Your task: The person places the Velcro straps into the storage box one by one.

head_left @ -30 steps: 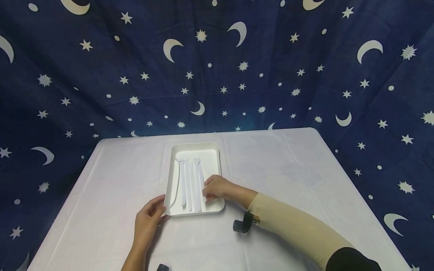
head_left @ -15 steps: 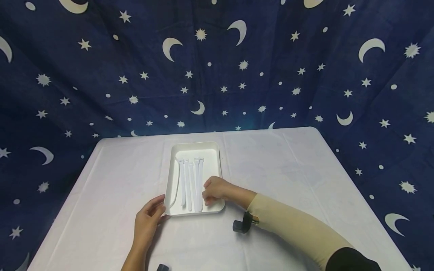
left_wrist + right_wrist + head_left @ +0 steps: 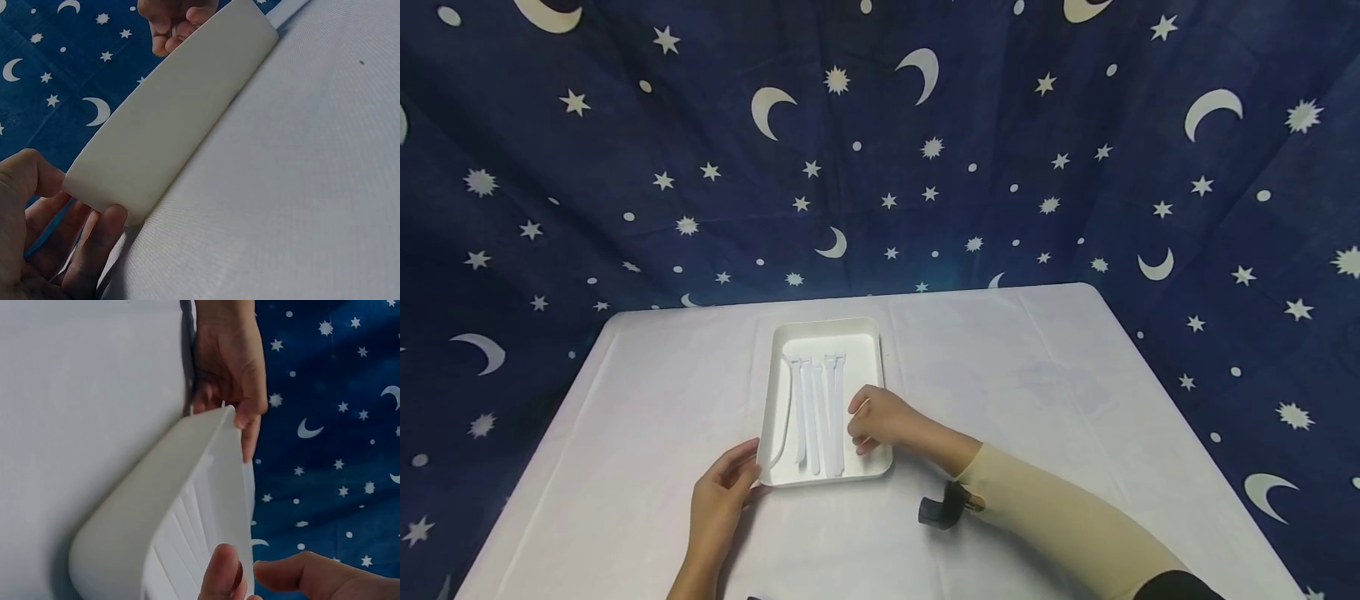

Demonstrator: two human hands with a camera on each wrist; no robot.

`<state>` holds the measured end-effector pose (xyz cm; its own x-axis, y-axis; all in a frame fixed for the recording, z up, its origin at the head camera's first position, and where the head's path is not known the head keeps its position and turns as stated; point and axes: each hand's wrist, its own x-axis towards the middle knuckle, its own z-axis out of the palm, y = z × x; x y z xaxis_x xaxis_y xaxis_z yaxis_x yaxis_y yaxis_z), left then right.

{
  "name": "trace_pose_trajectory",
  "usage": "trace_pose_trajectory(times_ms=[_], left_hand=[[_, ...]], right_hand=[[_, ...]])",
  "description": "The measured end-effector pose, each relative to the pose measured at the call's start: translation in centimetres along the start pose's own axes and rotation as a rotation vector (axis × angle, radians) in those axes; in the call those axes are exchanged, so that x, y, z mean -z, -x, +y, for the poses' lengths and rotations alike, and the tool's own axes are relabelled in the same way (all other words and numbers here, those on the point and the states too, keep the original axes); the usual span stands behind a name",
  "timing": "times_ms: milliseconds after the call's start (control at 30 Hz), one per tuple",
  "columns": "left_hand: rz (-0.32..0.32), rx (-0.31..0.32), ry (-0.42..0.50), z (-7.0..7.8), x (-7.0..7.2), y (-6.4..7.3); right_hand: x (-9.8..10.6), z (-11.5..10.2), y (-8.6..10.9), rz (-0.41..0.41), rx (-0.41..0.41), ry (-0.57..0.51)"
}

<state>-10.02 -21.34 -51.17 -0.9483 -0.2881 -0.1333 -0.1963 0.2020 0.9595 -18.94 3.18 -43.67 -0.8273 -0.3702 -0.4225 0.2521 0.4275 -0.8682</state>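
Observation:
A shallow white rectangular tray [image 3: 861,350] lies on the table with several slim white sticks [image 3: 816,421] in it, side by side lengthwise. Their upper ends look wider; their exact kind is too faint to tell. My left hand [image 3: 718,496] holds the tray's near left corner, thumb and fingertips on its rim and wall, as the left wrist view also shows. Over the tray's right side hovers my right hand [image 3: 883,418], fingers loosely bent. In the right wrist view its thumb [image 3: 222,569] and forefinger [image 3: 294,572] stand apart, with nothing seen between them.
A white cloth covers the table [image 3: 1000,375]. Behind and beside it hangs a dark blue curtain [image 3: 715,108] with moons and stars. A black wrist camera mount [image 3: 943,507] sits under my right wrist.
The rightmost stick, tilted at my right fingers a second ago, now lies straight beside the others, released. My right hand has drawn slightly right of the sticks. The left hand keeps its hold.

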Motion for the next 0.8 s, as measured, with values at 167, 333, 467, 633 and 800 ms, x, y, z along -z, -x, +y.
trace_pose_trajectory(times_ms=[167,333,467,633,800], left_hand=[[0.001,-0.013,-0.007,0.1,0.0,-0.1],[0.001,-0.029,-0.003,0.2,0.0,-0.6],[0.003,-0.021,-0.011,0.1,0.0,-0.8],[0.0,0.012,-0.053,0.3,-0.1,-0.6],[0.03,-0.068,-0.245,1.4,0.8,-0.5]], right_hand=[[1.1,-0.3,0.6,0.036,0.031,0.053],[2.5,0.1,0.9,0.081,0.072,0.082],[3.8,1.3,1.2,0.127,0.082,0.121],[5.9,3.4,1.5,0.184,0.106,0.195],[9.0,4.9,2.2,0.277,0.236,0.422]])
